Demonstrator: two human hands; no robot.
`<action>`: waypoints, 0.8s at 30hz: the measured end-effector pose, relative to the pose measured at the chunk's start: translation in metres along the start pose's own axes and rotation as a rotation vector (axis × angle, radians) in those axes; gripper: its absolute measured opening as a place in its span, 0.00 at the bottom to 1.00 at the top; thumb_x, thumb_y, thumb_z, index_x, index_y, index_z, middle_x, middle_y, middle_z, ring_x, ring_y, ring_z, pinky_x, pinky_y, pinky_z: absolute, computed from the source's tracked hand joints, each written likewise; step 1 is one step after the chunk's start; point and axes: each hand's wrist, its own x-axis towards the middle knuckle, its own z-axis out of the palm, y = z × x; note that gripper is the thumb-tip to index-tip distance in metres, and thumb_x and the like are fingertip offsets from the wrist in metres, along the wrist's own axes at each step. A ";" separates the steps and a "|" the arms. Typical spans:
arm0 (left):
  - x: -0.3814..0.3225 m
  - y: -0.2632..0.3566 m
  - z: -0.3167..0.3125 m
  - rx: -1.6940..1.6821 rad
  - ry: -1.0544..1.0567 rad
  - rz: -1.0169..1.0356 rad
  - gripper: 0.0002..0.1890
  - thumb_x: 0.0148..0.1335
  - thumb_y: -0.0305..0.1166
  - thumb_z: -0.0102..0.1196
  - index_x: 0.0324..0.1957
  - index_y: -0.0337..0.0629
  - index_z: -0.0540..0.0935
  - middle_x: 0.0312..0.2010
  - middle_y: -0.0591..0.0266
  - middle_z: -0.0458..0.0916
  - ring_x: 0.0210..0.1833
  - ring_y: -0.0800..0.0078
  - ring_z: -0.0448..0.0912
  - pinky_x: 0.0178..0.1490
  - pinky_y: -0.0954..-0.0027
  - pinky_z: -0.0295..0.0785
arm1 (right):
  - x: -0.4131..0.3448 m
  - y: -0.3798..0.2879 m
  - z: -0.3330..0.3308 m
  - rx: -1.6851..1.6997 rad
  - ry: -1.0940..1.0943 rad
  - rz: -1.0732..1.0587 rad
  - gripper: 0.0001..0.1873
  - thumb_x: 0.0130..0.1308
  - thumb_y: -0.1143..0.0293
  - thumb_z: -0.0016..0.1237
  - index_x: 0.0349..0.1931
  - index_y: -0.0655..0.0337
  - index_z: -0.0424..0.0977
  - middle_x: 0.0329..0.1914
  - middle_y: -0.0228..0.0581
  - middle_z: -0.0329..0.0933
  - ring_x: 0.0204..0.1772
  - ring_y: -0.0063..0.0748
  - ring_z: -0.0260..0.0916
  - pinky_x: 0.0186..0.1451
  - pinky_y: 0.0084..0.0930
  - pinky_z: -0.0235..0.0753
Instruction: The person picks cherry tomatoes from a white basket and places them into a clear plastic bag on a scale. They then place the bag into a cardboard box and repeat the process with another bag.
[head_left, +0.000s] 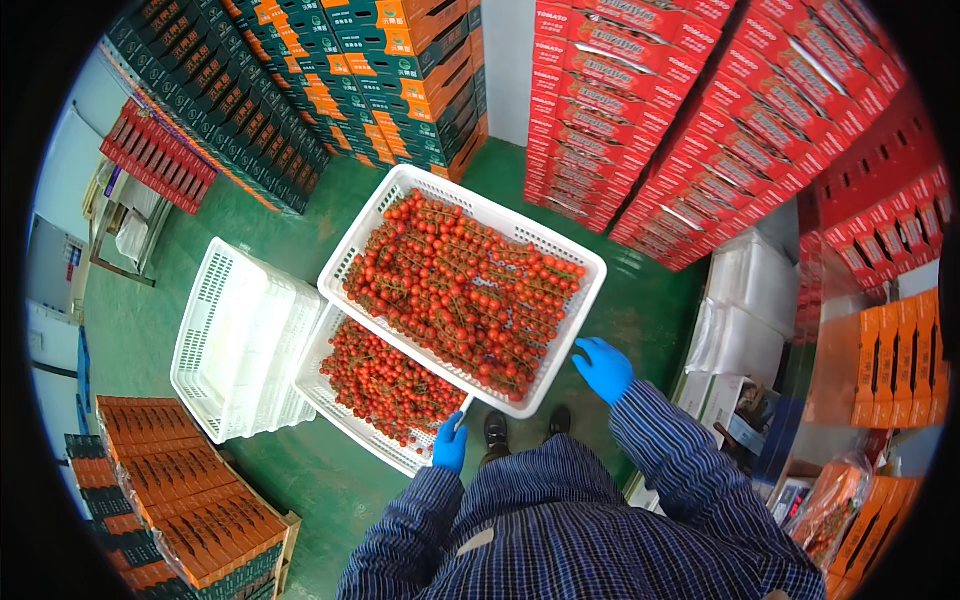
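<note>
A white perforated plastic crate (461, 349) holds many cherry tomatoes on the vine (457, 292). It sits crosswise over a second white crate (356, 425), covering part of it. Loose and stemmed cherry tomatoes (390, 379) fill that lower crate. My left hand (450, 446), in a blue glove, grips the lower crate's rim at its near right corner. Beside the upper crate's right end is my right hand (606, 370), also gloved in blue. Its fingers are extended and it holds nothing; whether the fingertips touch the crate is hard to see.
Nested white crates (247, 352) stand at left. Stacks of green-and-orange cartons (390, 82) and red tomato cartons (600, 112) rise ahead. Orange cartons on a pallet (187, 487) are at lower left. White foam boxes (750, 285) and a bagged pack of tomatoes (832, 502) lie to the right.
</note>
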 end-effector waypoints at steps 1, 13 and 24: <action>0.001 0.003 -0.002 -0.033 0.015 -0.016 0.22 0.65 0.30 0.50 0.62 0.44 0.70 0.54 0.60 0.75 0.46 0.74 0.75 0.50 0.73 0.70 | 0.033 0.005 0.018 -0.033 -0.078 0.032 0.22 0.63 0.57 0.45 0.52 0.62 0.70 0.51 0.49 0.72 0.51 0.51 0.72 0.52 0.43 0.73; 0.193 0.128 0.004 0.321 0.257 0.368 0.13 0.63 0.24 0.50 0.48 0.43 0.80 0.44 0.52 0.77 0.50 0.59 0.76 0.52 0.65 0.70 | 0.236 0.081 0.145 -0.633 -0.187 0.068 0.09 0.61 0.64 0.45 0.38 0.54 0.75 0.39 0.39 0.74 0.43 0.39 0.74 0.45 0.38 0.71; 0.429 0.141 0.060 1.569 0.015 0.506 0.14 0.58 0.25 0.50 0.47 0.48 0.75 0.40 0.59 0.73 0.42 0.62 0.75 0.41 0.62 0.72 | 0.212 0.071 0.089 -0.042 -0.322 0.043 0.07 0.61 0.66 0.45 0.36 0.57 0.71 0.24 0.46 0.75 0.30 0.48 0.76 0.31 0.44 0.74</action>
